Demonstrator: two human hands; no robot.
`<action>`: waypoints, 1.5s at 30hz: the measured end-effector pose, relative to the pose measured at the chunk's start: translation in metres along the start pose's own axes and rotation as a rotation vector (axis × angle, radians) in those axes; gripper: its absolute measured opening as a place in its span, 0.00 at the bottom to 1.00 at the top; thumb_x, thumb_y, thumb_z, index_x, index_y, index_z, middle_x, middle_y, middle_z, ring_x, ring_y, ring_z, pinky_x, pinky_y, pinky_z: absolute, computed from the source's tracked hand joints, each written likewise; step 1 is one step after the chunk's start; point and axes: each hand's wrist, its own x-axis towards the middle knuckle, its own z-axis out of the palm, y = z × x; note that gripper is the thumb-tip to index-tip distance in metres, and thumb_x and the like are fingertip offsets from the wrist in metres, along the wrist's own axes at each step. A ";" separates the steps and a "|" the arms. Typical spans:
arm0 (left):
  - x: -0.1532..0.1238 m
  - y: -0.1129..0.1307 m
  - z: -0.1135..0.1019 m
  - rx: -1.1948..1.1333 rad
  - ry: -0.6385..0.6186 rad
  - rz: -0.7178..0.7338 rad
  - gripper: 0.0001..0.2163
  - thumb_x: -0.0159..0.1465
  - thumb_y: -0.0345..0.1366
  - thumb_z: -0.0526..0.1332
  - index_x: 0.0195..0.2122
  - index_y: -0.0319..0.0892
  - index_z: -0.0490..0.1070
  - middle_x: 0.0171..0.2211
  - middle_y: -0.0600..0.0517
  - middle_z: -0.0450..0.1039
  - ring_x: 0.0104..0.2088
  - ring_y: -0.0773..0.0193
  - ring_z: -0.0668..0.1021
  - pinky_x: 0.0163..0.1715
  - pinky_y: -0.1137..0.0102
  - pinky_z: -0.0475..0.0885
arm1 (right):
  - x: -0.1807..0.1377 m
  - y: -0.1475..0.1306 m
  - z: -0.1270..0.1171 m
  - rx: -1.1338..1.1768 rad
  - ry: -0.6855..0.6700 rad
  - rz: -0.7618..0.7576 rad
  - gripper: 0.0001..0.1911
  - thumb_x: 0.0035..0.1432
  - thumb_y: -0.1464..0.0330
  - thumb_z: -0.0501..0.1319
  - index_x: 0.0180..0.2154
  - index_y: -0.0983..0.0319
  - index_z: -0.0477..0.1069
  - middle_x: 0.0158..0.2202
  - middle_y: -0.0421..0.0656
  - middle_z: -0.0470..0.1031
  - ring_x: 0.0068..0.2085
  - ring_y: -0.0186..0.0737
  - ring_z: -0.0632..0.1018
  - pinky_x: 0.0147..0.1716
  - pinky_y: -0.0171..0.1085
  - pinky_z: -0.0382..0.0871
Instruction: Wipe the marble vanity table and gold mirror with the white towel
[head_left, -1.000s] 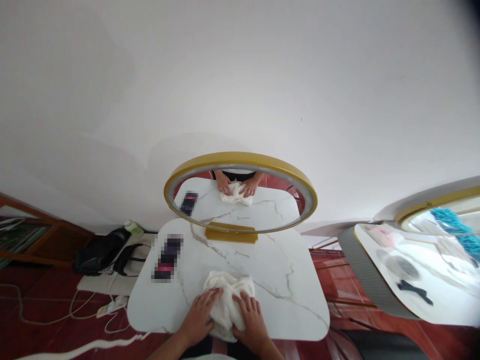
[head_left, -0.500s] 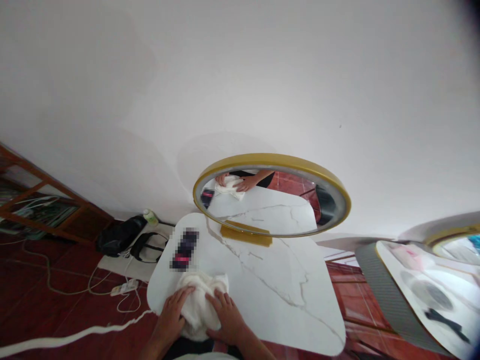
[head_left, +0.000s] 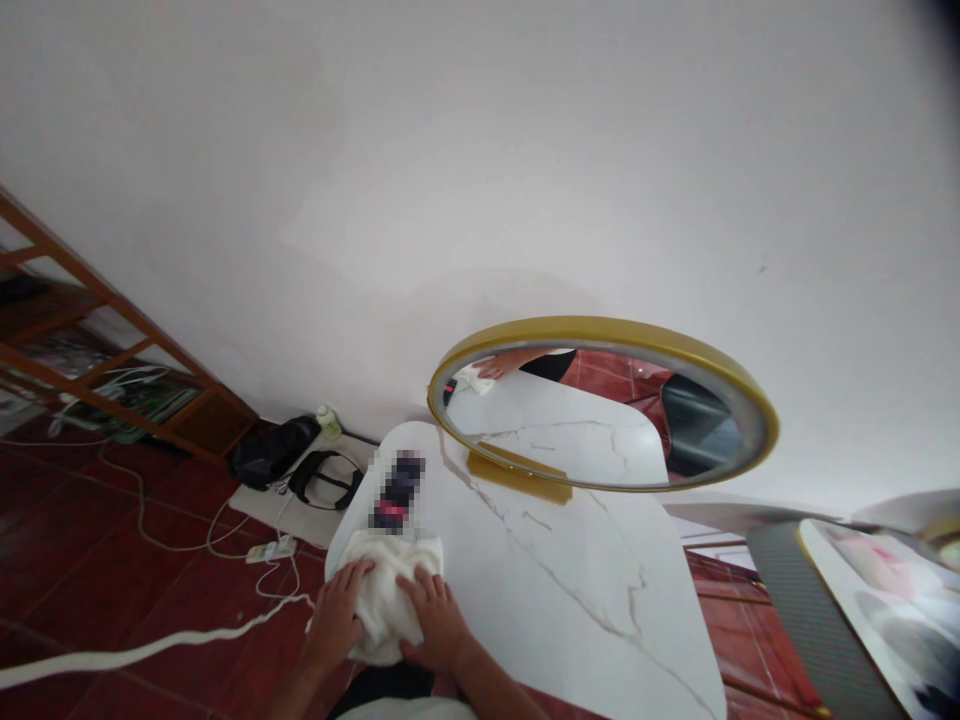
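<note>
A crumpled white cloth [head_left: 390, 590] lies at the near left corner of a white marble table [head_left: 570, 580]. My left hand [head_left: 334, 615] presses on the cloth's left side, fingers curled over it. On its right side rests my right hand [head_left: 435, 620], fingers spread flat. A blurred dark object [head_left: 397, 490] lies on the table just beyond the cloth. A gold-rimmed oval mirror [head_left: 600, 415] stands at the table's back edge and reflects the hands and cloth.
A black bag [head_left: 274, 450] and a small bottle [head_left: 326, 420] sit on the red tiled floor at left, with a power strip [head_left: 274, 550] and white cables. A wooden shelf [head_left: 97, 370] stands far left. Another table [head_left: 877, 590] is at right.
Both hands have slid the cloth leftward along the table's near edge to its left corner, close to the dark object. The view has turned left as well.
</note>
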 end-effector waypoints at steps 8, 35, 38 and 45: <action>0.005 0.014 0.025 0.019 0.076 0.048 0.33 0.46 0.21 0.50 0.56 0.42 0.60 0.55 0.49 0.62 0.57 0.57 0.61 0.55 0.63 0.54 | -0.016 0.012 -0.012 0.026 0.008 0.045 0.44 0.46 0.54 0.61 0.62 0.45 0.43 0.65 0.39 0.46 0.61 0.53 0.53 0.60 0.49 0.43; 0.018 0.185 0.060 -0.137 -0.208 0.385 0.39 0.46 0.27 0.53 0.62 0.46 0.51 0.63 0.54 0.53 0.63 0.58 0.53 0.61 0.62 0.47 | -0.165 0.144 -0.054 0.023 0.180 0.225 0.42 0.46 0.63 0.58 0.62 0.48 0.45 0.64 0.37 0.48 0.63 0.50 0.53 0.60 0.47 0.45; 0.016 0.210 0.070 -0.159 -0.212 0.432 0.38 0.47 0.28 0.53 0.63 0.47 0.50 0.63 0.55 0.53 0.63 0.60 0.53 0.61 0.62 0.48 | -0.189 0.163 -0.061 0.010 0.189 0.229 0.43 0.45 0.64 0.58 0.62 0.48 0.45 0.64 0.38 0.49 0.62 0.50 0.54 0.59 0.47 0.46; 0.019 0.280 0.089 -0.165 -0.329 0.551 0.40 0.46 0.29 0.55 0.64 0.48 0.47 0.63 0.54 0.51 0.63 0.58 0.53 0.61 0.63 0.48 | -0.250 0.211 -0.070 0.019 0.271 0.296 0.42 0.45 0.66 0.56 0.62 0.48 0.45 0.65 0.37 0.48 0.62 0.47 0.54 0.60 0.46 0.45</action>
